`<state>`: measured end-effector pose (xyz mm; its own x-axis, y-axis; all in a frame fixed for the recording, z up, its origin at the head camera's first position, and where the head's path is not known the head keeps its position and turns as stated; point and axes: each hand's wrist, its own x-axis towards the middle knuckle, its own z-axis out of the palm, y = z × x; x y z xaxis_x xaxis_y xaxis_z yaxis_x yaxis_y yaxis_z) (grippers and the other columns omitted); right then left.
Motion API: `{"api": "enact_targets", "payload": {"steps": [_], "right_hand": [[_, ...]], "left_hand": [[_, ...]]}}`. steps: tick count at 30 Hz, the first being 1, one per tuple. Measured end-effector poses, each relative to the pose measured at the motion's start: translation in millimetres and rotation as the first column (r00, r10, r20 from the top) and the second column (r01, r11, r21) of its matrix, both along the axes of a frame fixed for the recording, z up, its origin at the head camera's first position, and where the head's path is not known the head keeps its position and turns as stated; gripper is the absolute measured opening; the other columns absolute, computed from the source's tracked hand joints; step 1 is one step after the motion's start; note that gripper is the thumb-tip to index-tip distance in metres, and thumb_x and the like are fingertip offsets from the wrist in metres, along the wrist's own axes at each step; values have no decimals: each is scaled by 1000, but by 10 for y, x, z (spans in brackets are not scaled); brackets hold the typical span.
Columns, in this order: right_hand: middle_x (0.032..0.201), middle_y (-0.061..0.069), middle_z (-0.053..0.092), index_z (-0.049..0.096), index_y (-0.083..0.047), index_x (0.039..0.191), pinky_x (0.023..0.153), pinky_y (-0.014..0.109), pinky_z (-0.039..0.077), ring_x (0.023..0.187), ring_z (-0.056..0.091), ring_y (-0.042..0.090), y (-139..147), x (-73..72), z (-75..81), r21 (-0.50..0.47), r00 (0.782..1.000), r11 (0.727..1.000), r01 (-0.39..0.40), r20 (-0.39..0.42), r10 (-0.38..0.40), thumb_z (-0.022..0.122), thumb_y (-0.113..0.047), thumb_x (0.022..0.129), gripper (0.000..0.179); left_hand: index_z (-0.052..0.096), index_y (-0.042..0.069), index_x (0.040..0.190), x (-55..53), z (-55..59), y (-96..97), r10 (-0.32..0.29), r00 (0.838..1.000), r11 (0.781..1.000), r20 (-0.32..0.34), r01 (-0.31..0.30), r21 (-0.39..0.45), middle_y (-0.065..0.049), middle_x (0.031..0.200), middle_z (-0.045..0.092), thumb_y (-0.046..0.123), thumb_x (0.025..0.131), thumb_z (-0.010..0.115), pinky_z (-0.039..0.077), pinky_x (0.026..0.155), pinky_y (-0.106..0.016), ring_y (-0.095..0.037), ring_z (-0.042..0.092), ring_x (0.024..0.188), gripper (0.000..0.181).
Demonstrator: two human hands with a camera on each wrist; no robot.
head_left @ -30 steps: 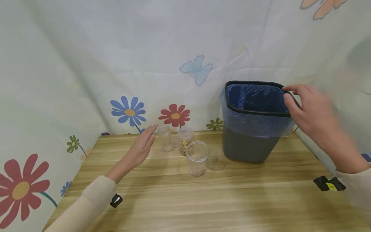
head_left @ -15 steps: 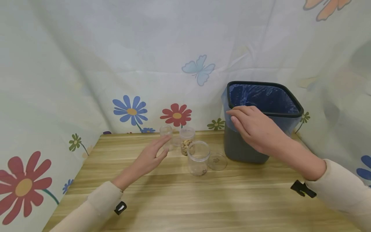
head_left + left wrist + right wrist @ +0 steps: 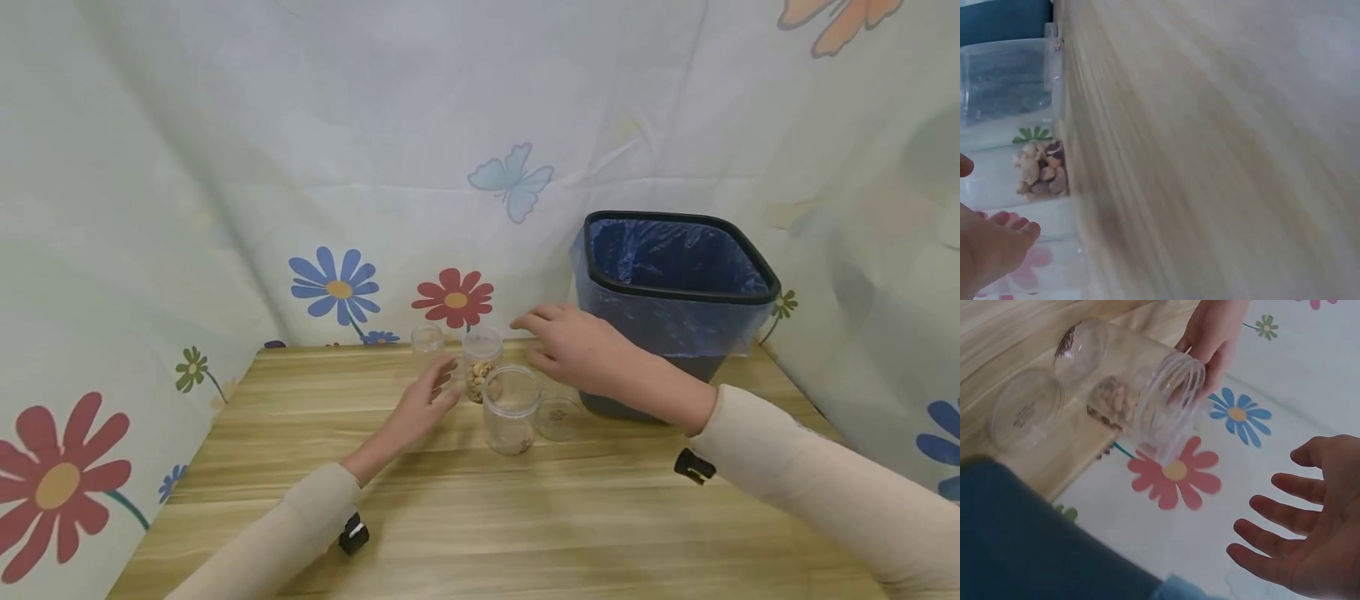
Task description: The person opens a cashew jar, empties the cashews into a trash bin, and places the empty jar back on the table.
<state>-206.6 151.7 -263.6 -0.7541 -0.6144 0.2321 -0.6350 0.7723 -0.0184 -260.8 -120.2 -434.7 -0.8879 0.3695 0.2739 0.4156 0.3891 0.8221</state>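
Note:
My left hand [image 3: 420, 408] is beside a clear jar of nuts [image 3: 480, 379], fingers spread and slightly bent; whether the fingertips touch the jar I cannot tell. In the left wrist view, the nuts [image 3: 1041, 172] sit at the jar's base, with the hand [image 3: 991, 253] near it. My right hand [image 3: 577, 346] hovers above and behind a larger clear jar [image 3: 512, 429], holding nothing. Its fingers are spread apart in the right wrist view [image 3: 1304, 525]. The larger jar stands lidless with dark bits at its bottom. A clear round lid [image 3: 558, 419] lies to its right.
A grey bin [image 3: 630, 392] lined with a blue bag [image 3: 675, 321] stands at the back right. Another clear jar [image 3: 427, 337] is at the back left, partly hidden by the left hand. Flowered cloth [image 3: 375, 200] hangs behind the wooden table [image 3: 465, 533].
My right hand has left the bin's rim and swept left, across the bin's front, toward the jars. My left hand has moved right, closer to the jar of nuts.

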Motion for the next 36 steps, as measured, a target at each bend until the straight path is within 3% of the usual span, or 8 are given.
{"api": "enact_targets", "payload": {"steps": [5,6,16,21,26,32,36], "right_hand": [[134,13,63,61,-11,138,91,43,55,113,66,30,-217,-186,-98,52,995,998,-23,102,18,61,-26,102,40],[135,13,63,61,-10,139,91,42,55,113,66,29,-262,-221,-112,62,992,998,-22,126,14,61,-26,102,40],[135,14,65,61,-3,138,103,42,49,123,62,29,-621,-612,-176,107,969,994,15,244,-41,60,-24,103,41],[134,13,65,60,-4,139,103,41,49,123,62,29,-722,-791,-181,117,946,991,63,309,-96,59,-26,104,41],[142,11,60,56,-8,144,106,42,47,130,57,28,-796,-907,-211,104,909,987,123,387,-154,58,-28,104,45],[146,11,57,54,-9,146,109,41,44,134,53,28,-879,-948,-249,74,890,989,125,432,-144,57,-28,104,47],[140,11,61,58,-8,142,107,41,46,127,57,27,-951,-937,-246,56,883,989,137,446,-148,62,-28,101,45]], "left_hand": [[35,5,154,-177,-78,114,53,996,996,72,-58,75,-21,156,42,21,101,65,33,116,-55,-45,40,143,62],[36,8,154,-245,-137,132,66,995,994,69,-72,86,-19,155,43,22,100,66,34,115,-55,-44,41,142,63],[37,10,154,-466,-169,322,71,984,979,161,-100,180,-18,152,48,27,95,74,36,115,-50,-35,45,141,72],[36,12,155,-517,-165,361,62,982,982,179,-93,167,-17,148,52,22,96,72,39,113,-50,-34,47,139,69],[39,12,151,-527,-195,389,71,984,980,162,-99,174,-16,142,56,13,96,72,48,103,-49,-32,54,129,64],[43,14,149,-478,-221,390,67,990,979,125,-90,184,-15,140,56,6,95,71,51,100,-47,-32,56,128,62],[40,16,153,-443,-230,351,44,994,981,97,-61,186,-17,140,55,6,95,70,52,99,-48,-35,56,129,66]]}}
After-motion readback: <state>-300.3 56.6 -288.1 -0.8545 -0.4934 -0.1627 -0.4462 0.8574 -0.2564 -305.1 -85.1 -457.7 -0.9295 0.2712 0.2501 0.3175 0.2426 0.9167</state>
